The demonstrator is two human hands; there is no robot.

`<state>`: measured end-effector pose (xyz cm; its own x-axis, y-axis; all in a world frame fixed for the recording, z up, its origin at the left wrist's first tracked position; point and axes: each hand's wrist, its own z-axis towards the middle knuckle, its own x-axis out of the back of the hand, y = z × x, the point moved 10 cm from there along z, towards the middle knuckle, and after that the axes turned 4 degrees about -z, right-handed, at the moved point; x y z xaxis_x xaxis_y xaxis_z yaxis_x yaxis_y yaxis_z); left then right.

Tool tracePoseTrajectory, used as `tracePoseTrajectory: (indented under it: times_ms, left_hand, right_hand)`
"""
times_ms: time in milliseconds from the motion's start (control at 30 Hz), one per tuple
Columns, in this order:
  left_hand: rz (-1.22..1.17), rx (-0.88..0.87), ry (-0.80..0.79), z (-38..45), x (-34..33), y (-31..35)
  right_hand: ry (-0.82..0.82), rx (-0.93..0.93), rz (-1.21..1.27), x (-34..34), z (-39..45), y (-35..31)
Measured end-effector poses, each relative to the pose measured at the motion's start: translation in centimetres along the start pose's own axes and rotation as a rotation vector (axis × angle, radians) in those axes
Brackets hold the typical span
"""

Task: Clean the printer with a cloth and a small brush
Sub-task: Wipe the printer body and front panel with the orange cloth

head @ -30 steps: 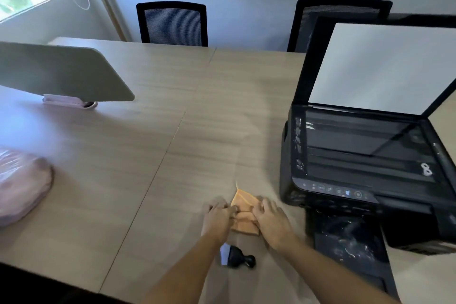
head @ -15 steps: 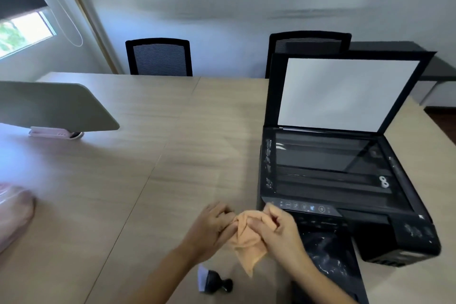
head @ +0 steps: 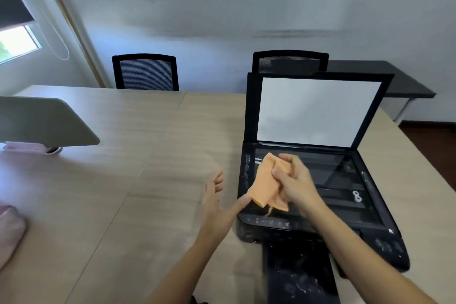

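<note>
A black printer [head: 370, 224] stands on the wooden table [head: 148, 180] at the right, its scanner lid [head: 318, 111] raised and its dusty front tray [head: 301, 276] pulled out. My right hand [head: 296, 180] grips a crumpled orange cloth [head: 265, 182] over the left part of the scanner glass. My left hand [head: 218, 202] is open beside the printer's left edge, fingers spread above the table, thumb close to the cloth's lower corner. A dark sliver at the bottom edge [head: 195, 300] may be the small brush, mostly hidden.
A grey laptop [head: 44, 123] on a pink stand sits at the far left. A pink bag [head: 9, 232] lies at the left edge. Two black chairs [head: 145, 71] stand behind the table, and a dark desk [head: 380, 79] is at the back right.
Both hands lifted the cloth off the table. My left hand has let go and opened, while my right hand carried the cloth up over the scanner glass. The view tilted up.
</note>
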<state>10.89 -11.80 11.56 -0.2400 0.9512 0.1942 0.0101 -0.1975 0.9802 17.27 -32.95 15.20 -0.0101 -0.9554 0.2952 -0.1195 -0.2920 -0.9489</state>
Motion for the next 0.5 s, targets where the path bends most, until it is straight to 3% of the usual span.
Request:
tracePoseTrajectory:
  times_ms: [100, 200, 300, 367, 433, 500]
  left_hand:
    - [0.171, 0.152, -0.211, -1.4, -1.1, -5.2]
    - [0.260, 0.201, -0.371, -2.3, -2.8, -8.7]
    - [0.306, 0.191, -0.372, -1.5, -3.6, -10.3]
    - [0.305, 0.161, -0.383, -0.9, -4.3, -11.0]
    - [0.292, 0.142, -0.377, -0.5, -4.6, -11.7]
    - [0.287, 0.144, -0.351, -0.2, -4.5, -12.0]
  right_hand:
    - [0.029, -0.013, -0.230, 0.2, 4.5, -0.9]
    - [0.031, 0.169, -0.446, -2.4, 8.4, -3.8]
    - [-0.037, 0.263, -0.837, -7.0, 10.5, -2.6]
    - [-0.174, 0.322, -1.120, -10.3, 10.8, 0.3]
    - [-0.278, 0.319, -1.166, -12.2, 10.6, 2.8]
    - [-0.265, 0.316, -1.152, -12.5, 10.3, 3.7]
